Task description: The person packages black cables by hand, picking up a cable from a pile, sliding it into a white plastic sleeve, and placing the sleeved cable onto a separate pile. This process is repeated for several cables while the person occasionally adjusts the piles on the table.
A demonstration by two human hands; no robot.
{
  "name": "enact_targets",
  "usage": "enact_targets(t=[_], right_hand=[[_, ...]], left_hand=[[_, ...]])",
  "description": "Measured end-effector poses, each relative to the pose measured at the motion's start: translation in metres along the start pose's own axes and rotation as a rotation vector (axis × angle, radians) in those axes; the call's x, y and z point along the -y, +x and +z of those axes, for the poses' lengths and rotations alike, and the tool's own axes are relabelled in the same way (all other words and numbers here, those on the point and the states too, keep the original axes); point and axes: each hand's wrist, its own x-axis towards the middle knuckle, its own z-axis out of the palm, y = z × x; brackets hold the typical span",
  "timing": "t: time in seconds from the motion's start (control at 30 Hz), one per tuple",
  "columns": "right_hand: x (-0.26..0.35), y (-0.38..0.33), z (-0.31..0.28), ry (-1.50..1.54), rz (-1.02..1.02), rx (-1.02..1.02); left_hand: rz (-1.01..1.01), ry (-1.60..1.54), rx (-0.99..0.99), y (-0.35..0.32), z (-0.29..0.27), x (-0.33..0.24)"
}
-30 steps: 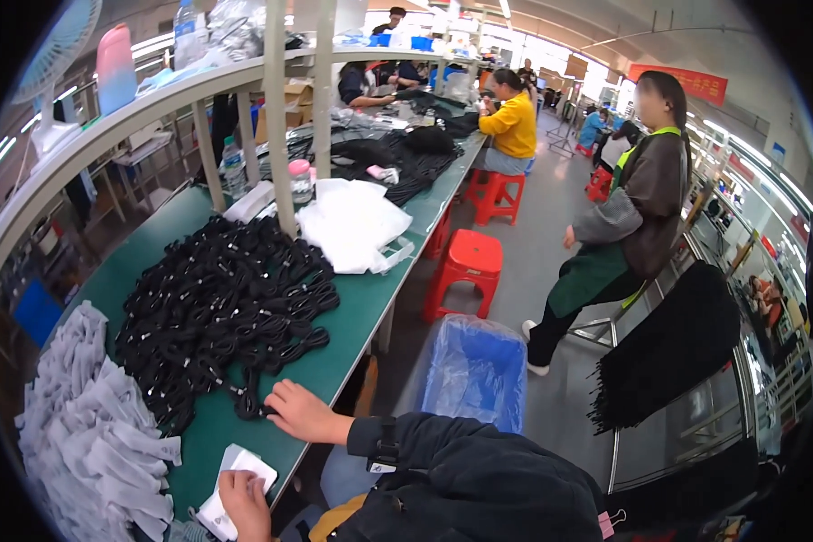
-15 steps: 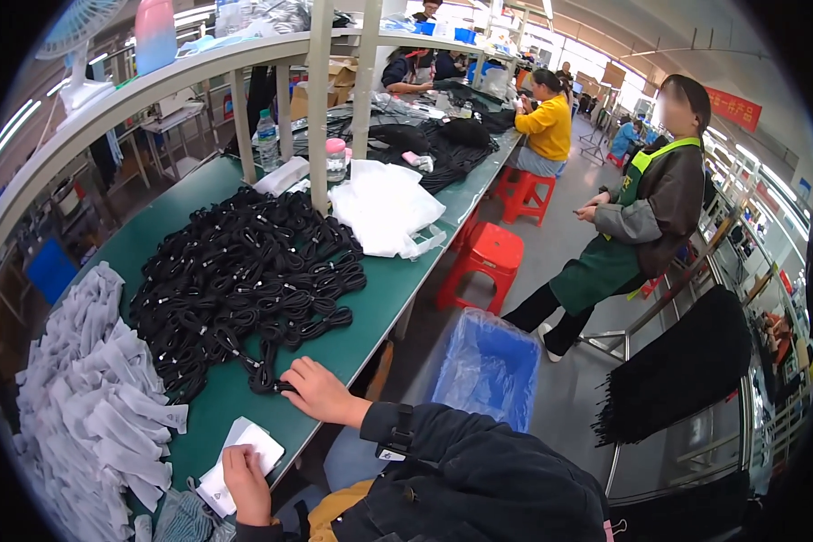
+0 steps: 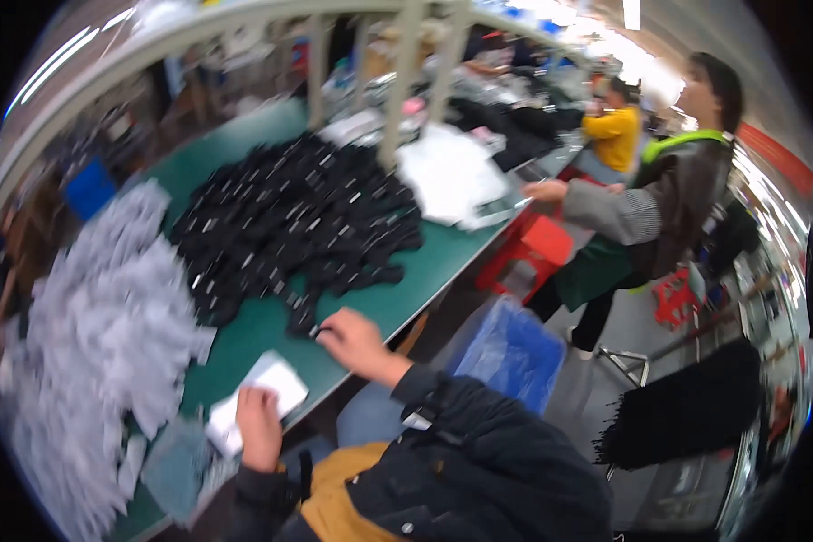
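Note:
My left hand [image 3: 259, 429] is closed at the edge of some white cards [image 3: 285, 387] near the front of the green table, its fingers bent over them. Further right, my right hand [image 3: 357, 343] has its fingers pinched at the end of a black looped cord bundle [image 3: 300, 318]. That bundle lies at the near edge of a big heap of black cord bundles [image 3: 289, 217], which carry small pale bands. Motion blurs the fingertips. Left of the cards spreads a pile of light grey fabric strips [image 3: 117, 334], with a grey-blue knitted piece [image 3: 173, 465] close to my left hand.
Shelf posts [image 3: 405, 90] rise from the green table [image 3: 253, 339]. White sheeting [image 3: 452, 176] lies beyond the heap. A blue lined bin [image 3: 515, 352] and red stool [image 3: 537, 248] stand right of the table. A co-worker [image 3: 668, 208] stands there, one arm toward the table. Black fabric [image 3: 686, 406] hangs at right.
The view has swung, shifting the table and heap to the right in the picture. The standing co-worker has come nearer the table and stretched out an arm. My hands stay at the cards and the bundle.

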Motion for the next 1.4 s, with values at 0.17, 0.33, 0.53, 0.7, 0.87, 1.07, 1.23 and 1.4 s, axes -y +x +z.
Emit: enact_targets(t=[0.17, 0.33, 0.53, 0.7, 0.87, 1.07, 1.23, 1.4], right_hand=[[0.01, 0.001, -0.021, 0.174, 0.157, 0.094], [0.027, -0.004, -0.015, 0.313, 0.274, 0.207], [0.037, -0.015, -0.018, 0.27, 0.18, 0.237], [0.036, -0.016, -0.021, 0.275, 0.192, 0.251], [0.041, -0.016, -0.023, 0.285, 0.189, 0.269], [0.047, -0.013, -0.024, 0.318, 0.149, 0.291], [0.052, -0.013, -0.031, 0.334, 0.095, 0.351], [0.056, -0.015, -0.036, 0.313, 0.067, 0.418]], left_hand=[[0.09, -0.002, -0.047, 0.018, 0.002, -0.013], [0.02, 0.054, 0.027, 0.004, -0.003, 0.004], [0.089, 0.091, -0.072, 0.004, -0.006, -0.017], [0.026, 0.011, -0.058, 0.004, 0.001, -0.013], [0.01, 0.065, -0.083, 0.0, 0.001, -0.004], [-0.215, -0.155, -0.064, 0.003, 0.0, -0.005], [-0.263, -0.296, -0.076, 0.005, -0.007, -0.011], [-0.244, -0.359, -0.126, 0.005, -0.01, -0.016]])
